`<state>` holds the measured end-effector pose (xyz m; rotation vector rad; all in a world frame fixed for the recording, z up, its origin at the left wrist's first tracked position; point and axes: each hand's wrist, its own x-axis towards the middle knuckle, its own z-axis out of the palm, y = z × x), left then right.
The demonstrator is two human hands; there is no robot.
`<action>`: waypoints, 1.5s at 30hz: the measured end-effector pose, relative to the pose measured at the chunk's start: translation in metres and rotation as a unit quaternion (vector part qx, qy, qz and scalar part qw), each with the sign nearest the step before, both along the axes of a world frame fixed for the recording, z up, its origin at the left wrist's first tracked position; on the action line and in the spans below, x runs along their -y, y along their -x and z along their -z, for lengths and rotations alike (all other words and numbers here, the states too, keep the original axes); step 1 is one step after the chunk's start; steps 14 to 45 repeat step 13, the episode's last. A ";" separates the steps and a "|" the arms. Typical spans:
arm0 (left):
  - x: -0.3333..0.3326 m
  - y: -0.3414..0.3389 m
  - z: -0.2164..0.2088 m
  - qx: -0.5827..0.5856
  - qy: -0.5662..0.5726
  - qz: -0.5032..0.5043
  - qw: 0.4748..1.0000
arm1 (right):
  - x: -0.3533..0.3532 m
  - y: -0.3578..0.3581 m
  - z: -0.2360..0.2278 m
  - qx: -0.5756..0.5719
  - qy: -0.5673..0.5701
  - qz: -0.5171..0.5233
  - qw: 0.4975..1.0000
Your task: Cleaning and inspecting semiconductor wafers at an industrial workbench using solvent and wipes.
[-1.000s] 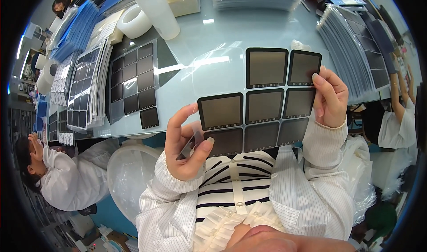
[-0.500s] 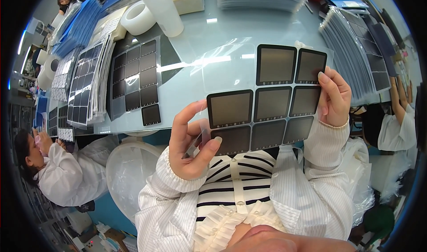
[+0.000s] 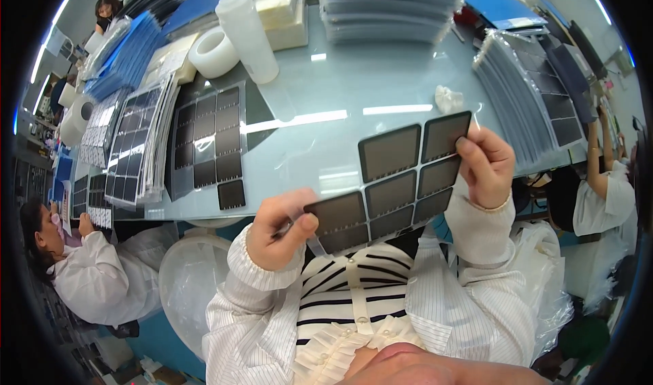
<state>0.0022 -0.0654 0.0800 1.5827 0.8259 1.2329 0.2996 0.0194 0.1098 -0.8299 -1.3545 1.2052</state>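
I hold a clear film sheet carrying several dark square panels with black borders [image 3: 389,155] between both hands, tilted above the table's near edge. My left hand [image 3: 280,228] pinches its left edge, thumb in front and fingers behind. Something small and dark shows by the left palm; I cannot make it out. My right hand [image 3: 488,167] grips the upper right corner, its thumb on the front face. At the table's left lies a similar sheet of dark panels [image 3: 204,130], with a loose dark square panel [image 3: 231,194] at its lower corner.
A white squeeze bottle [image 3: 248,41] and a roll of clear tape [image 3: 215,52] stand at the back left. Stacks of panel sheets [image 3: 132,140] and film sheets [image 3: 510,99] flank the work area. A crumpled white wad [image 3: 449,98] lies beyond my right hand. A co-worker [image 3: 95,269] sits at left.
The panel sheet has come down and left and tilts more, with both hands moving along. The white wad, mostly hidden before, now shows in full. Both hands keep their grip.
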 end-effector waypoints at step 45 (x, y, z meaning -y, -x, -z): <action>-0.012 0.007 0.014 0.039 -0.027 0.134 0.990 | 0.000 0.046 0.050 -0.034 0.046 0.013 0.998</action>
